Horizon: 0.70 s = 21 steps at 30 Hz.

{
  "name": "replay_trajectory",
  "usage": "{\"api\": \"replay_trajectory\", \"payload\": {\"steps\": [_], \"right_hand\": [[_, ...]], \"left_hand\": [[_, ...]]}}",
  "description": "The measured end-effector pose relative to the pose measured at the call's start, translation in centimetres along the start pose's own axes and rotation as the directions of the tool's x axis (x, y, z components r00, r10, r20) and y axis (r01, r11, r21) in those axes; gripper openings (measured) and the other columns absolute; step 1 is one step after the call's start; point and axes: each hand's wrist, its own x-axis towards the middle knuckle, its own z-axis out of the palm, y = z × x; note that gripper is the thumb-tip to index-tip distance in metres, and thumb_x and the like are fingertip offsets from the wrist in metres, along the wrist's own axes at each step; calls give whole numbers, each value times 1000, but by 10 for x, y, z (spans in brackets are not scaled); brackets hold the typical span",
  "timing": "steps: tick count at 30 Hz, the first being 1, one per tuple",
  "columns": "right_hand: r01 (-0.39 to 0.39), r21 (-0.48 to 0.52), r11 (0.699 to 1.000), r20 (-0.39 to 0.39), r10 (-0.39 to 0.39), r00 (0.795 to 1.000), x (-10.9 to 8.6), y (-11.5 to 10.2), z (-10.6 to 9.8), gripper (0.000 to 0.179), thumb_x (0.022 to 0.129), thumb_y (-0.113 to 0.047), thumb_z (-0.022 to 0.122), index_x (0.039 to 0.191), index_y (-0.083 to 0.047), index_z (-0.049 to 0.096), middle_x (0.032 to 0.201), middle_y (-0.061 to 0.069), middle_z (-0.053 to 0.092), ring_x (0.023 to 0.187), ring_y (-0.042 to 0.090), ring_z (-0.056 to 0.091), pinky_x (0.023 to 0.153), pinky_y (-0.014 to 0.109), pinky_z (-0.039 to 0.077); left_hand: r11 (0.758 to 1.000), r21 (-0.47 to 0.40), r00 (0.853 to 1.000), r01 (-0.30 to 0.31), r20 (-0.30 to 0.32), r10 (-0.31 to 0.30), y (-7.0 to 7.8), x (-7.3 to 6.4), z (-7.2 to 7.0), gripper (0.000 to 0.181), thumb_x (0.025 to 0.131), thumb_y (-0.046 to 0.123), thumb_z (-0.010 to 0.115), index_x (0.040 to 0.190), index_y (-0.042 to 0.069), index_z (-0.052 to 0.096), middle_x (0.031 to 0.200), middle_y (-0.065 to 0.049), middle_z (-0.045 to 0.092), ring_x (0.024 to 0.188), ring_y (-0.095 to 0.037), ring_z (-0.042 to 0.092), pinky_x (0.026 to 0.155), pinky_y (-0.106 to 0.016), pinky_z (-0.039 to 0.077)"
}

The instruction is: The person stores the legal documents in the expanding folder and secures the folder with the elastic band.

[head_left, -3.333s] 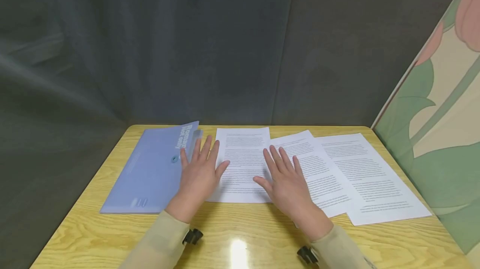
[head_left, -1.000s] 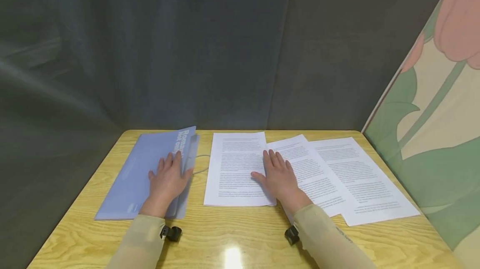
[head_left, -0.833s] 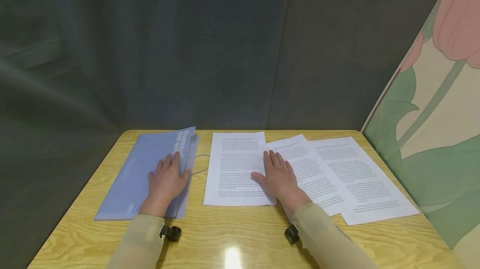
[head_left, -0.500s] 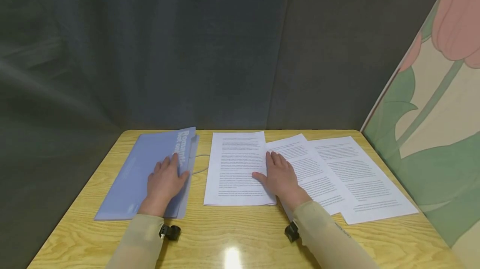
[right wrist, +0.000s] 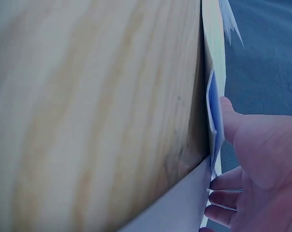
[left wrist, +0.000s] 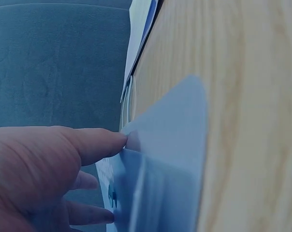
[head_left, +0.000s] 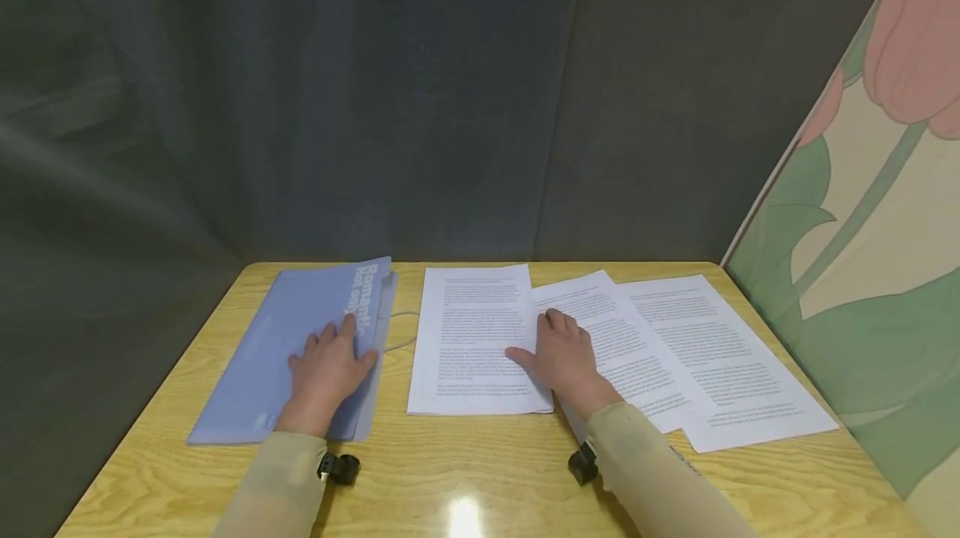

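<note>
My left hand [head_left: 326, 375] rests on a blue plastic document folder [head_left: 258, 346], fingers spread and lightly bent. In the left wrist view, the thumb touches beside the folder's translucent flap [left wrist: 177, 121]. At the right edge of the middle printed paper stack [head_left: 476, 329] is my right hand [head_left: 564, 361], its thumb stretched over the stack. Its other fingers bend down onto the neighbouring printed sheet [head_left: 645, 354]. The right wrist view shows the stack's edge [right wrist: 214, 116] slightly raised by the thumb, with the fingertips touching the lower sheet; no clear grip shows.
Another printed sheet [head_left: 727, 371] lies at the far right, partly under its neighbour. A thin cord [head_left: 403, 314] loops from the folder toward the stack. A dark curtain [head_left: 412, 104] stands behind the wooden table [head_left: 420, 480], a flowered panel [head_left: 885, 271] to the right.
My left hand has moved left from above the gap between folder and stack onto the folder. The right hand has come down at the stack's edge, and its fingers have just bent more.
</note>
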Motion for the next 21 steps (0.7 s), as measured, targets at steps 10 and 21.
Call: {"api": "replay_trajectory", "payload": {"steps": [10,21], "right_hand": [[-22,52,998,-6,22,1000,4,-4,-1,87,103,-53,74,155,13,50,161,30,45,152,48,39,122,64,34],[-77,84,993,-30,80,996,8,-4,-4,89,95,-50,86,146,15,56,153,30,48,141,47,47,112,63,45]], "left_hand": [[1000,3,1000,-23,8,23,-6,1,-5,77,104,37,69,164,-2,43,156,-37,49,138,-65,47,100,-86,39],[991,-59,993,-120,14,121,-3,-1,-16,72,103,30,66,160,-9,45,149,-36,58,123,-55,65,95,-65,54]]}}
